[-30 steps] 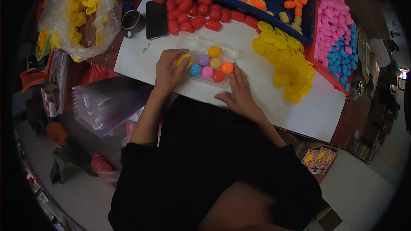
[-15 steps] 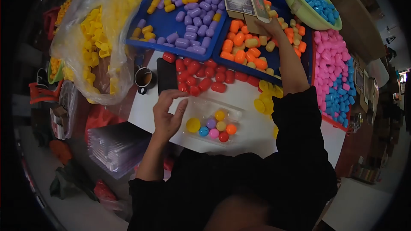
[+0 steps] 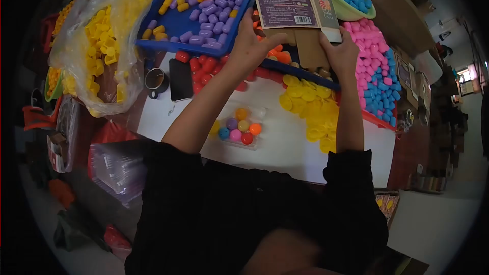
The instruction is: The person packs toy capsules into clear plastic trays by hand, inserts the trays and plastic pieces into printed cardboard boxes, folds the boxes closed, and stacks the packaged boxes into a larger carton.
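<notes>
A printed cardboard box (image 3: 288, 2), flattened with its flaps out, is held up over the tray of orange and tan capsules. My left hand (image 3: 252, 40) grips its left edge, fingers partly hidden behind it. At its lower right corner, my right hand (image 3: 340, 51) pinches the card between thumb and fingers. Nearer my body on the white board (image 3: 285, 155) lies a clear plastic tray (image 3: 247, 145) with several coloured balls (image 3: 235, 135), partly covered on the left by my left forearm.
Red capsules (image 3: 204, 66), a dark phone (image 3: 180, 79) and a mug (image 3: 156, 81) lie left of centre. Yellow discs (image 3: 321, 117) are at the right. Beyond are a blue tray (image 3: 178, 46) of purple and yellow capsules, pink capsules (image 3: 369, 46), a green bowl (image 3: 351, 15) and a bag (image 3: 135, 61).
My right hand left the clear tray and took the cardboard box, which has come closer. My left hand has moved from beside the tray up to the box's left edge. The view has shifted.
</notes>
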A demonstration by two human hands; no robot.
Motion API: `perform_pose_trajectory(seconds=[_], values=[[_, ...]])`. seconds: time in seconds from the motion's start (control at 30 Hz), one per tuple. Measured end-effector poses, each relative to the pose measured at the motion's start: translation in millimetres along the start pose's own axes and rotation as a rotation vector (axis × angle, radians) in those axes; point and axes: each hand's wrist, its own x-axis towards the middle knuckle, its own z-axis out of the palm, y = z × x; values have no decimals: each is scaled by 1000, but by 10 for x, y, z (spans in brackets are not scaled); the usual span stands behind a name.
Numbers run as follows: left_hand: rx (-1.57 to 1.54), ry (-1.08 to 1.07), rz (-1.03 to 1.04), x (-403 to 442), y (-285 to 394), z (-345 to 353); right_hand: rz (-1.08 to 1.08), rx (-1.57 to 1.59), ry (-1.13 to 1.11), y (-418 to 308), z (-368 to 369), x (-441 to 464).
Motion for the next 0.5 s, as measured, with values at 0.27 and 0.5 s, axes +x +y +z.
perform_pose_trajectory(seconds=[0.27,0.5], values=[[656,-557,284,-965,156,661,430,1576,-112,370,-1172,-1460],[373,-944,479,-1520,-156,382,258,836,162,307,-1176,-2005]])
